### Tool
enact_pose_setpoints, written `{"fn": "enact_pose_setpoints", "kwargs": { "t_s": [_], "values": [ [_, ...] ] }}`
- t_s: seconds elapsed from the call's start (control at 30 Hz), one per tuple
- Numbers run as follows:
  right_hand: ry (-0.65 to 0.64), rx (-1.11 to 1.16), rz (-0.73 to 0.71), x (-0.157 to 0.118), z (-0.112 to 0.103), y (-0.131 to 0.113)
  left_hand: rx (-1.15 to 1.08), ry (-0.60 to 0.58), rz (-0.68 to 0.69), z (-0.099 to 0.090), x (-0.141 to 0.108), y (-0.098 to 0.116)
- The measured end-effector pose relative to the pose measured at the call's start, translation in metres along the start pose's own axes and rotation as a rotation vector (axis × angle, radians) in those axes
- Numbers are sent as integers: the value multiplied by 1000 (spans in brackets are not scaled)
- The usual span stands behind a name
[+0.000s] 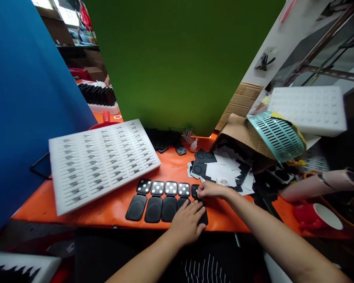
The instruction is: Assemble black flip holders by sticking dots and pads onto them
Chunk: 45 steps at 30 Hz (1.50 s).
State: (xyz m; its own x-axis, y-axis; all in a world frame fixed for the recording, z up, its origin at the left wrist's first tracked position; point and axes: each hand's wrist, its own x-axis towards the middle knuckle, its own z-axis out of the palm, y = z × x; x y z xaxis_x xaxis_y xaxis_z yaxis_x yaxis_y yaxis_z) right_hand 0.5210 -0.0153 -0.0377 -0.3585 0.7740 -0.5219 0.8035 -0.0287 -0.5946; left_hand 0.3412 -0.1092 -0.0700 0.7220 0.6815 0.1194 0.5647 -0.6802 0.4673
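Several black folding pads lie opened flat in a row on the orange table. Each has a small square upper half with round dots and a larger plain lower half, like the leftmost pad. My left hand rests palm down with fingers spread across the lower halves of the two rightmost pads. The fingers of my right hand are pinched together at the upper half of the rightmost pad. Whatever sits between those fingertips is too small to make out. Large white dots show on the upper square of the neighbouring pad.
A white foam tray with rows of slots leans at the left. Small bottles stand behind the pads. Black and white sheets are piled at right, near a teal basket, a red mug and a pink tumbler.
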Motion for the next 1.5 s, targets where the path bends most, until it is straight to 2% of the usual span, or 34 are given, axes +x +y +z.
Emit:
{"fn": "enact_pose_setpoints", "kwargs": {
  "t_s": [0.1,0.2,0.27,0.37,0.5,0.6,0.7,0.83,0.93,1.07,1.2,1.33,1.5],
  "values": [
    [91,169,-8,-4,7,14,-14,-7,2,0,0,-1],
    [186,283,-21,-3,21,14,-21,-16,2,-1,0,0],
    [267,157,-38,-2,31,5,-23,-13,0,-3,1,1],
    [347,-231,-35,-5,38,-14,-24,0,-8,-5,1,3],
    [232,-547,14,-8,37,-38,-24,-2,-13,-7,2,5],
    [156,-587,-3,-5,32,-49,-5,-9,-20,-7,2,5],
    [89,-573,3,0,23,-50,12,-20,-16,-6,2,4],
    [28,-416,-64,-5,11,-35,2,-17,-2,-5,1,2],
    [131,-272,-142,-14,13,-22,-8,-7,0,-4,1,2],
    [267,-326,-171,-17,27,-19,-5,-7,-14,-3,2,3],
    [267,-359,-164,-7,32,-21,-6,-13,-20,-3,3,4],
    [194,-267,-135,1,24,-17,3,-19,-28,-4,2,4],
    [-94,261,-74,1,11,-2,9,-26,-26,-4,2,3]
  ]
}}
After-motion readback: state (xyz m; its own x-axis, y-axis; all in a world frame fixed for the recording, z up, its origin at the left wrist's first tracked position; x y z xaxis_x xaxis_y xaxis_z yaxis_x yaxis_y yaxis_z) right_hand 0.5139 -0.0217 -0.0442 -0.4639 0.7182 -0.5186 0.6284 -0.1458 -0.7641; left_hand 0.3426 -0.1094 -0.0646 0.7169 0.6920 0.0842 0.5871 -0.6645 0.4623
